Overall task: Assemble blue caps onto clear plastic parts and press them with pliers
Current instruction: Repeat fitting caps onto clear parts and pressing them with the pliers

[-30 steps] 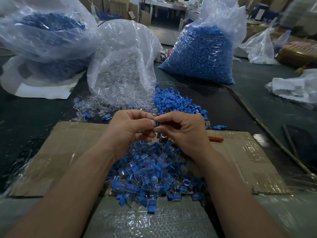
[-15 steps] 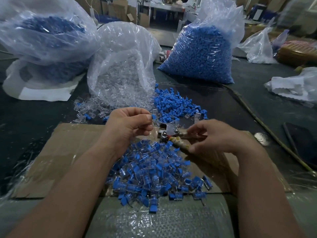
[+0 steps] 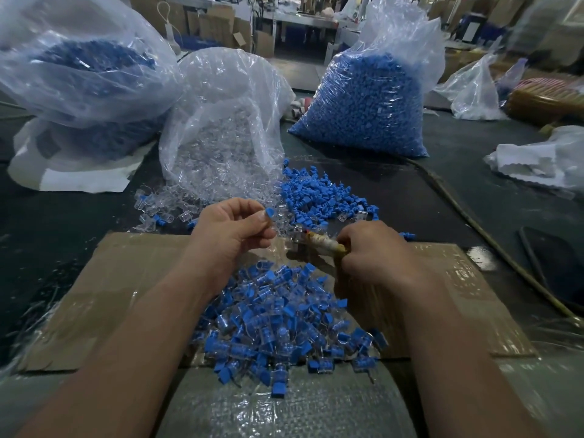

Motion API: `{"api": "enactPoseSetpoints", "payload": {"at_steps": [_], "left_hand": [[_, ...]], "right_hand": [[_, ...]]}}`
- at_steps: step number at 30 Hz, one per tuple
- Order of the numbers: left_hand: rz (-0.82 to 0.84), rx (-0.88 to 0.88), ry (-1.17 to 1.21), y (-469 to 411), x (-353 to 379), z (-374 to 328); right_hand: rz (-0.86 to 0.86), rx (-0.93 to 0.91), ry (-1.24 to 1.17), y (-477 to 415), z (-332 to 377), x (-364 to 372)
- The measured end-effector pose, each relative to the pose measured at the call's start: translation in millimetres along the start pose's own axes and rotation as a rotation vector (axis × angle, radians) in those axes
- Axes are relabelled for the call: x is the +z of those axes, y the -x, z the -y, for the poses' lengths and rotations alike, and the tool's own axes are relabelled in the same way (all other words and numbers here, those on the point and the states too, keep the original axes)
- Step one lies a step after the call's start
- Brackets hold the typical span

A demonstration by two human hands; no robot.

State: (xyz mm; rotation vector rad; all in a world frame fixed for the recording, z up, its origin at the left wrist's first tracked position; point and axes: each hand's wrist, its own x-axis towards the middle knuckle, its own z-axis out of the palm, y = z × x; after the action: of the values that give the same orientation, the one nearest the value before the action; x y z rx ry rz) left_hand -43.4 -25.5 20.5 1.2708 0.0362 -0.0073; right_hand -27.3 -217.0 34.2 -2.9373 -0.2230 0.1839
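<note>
My left hand (image 3: 232,230) pinches a clear plastic part with a blue cap (image 3: 269,212) on top, held up above the cardboard sheet (image 3: 120,279). My right hand (image 3: 376,251) grips the taped handles of the pliers (image 3: 322,243), whose head points left toward the held part, a short gap away. A heap of assembled blue-capped parts (image 3: 281,324) lies on the cardboard between my forearms. Loose blue caps (image 3: 319,197) and loose clear parts (image 3: 164,208) are spread just beyond my hands.
An open bag of clear parts (image 3: 221,134) stands behind my left hand. A full bag of blue caps (image 3: 369,102) stands behind right, another bag with blue pieces (image 3: 82,80) at far left. A cord (image 3: 493,241) runs along the right.
My right hand let go of the capped part, took up the pliers from the cardboard and now grips their handles. My left hand keeps the part and raised it slightly.
</note>
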Motion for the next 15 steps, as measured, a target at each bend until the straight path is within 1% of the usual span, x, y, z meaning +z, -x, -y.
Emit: {"api": "enactPoseSetpoints", "payload": {"at_steps": [2,5,8,11,15], "left_hand": [[-0.01,0.022,-0.009,-0.7,-0.5,0.1],[-0.02,0.094,-0.084,-0.3,0.0,0.6],[-0.054,0.179,-0.182,0.1,2.4,2.8],[-0.084,0.243,-0.241,0.0,4.6,4.4],[-0.097,0.277,-0.257,0.7,5.6,3.8]], "right_hand": [[-0.041,-0.01,-0.034,-0.3,-2.5,0.0],[-0.193,-0.074,-0.07,-1.5,-5.3,-2.7],[-0.323,-0.124,-0.221,0.4,-1.5,-3.5],[-0.321,-0.168,-0.284,2.9,3.0,-0.5],[-0.257,-0.214,-0.294,3.3,7.2,1.8]]}}
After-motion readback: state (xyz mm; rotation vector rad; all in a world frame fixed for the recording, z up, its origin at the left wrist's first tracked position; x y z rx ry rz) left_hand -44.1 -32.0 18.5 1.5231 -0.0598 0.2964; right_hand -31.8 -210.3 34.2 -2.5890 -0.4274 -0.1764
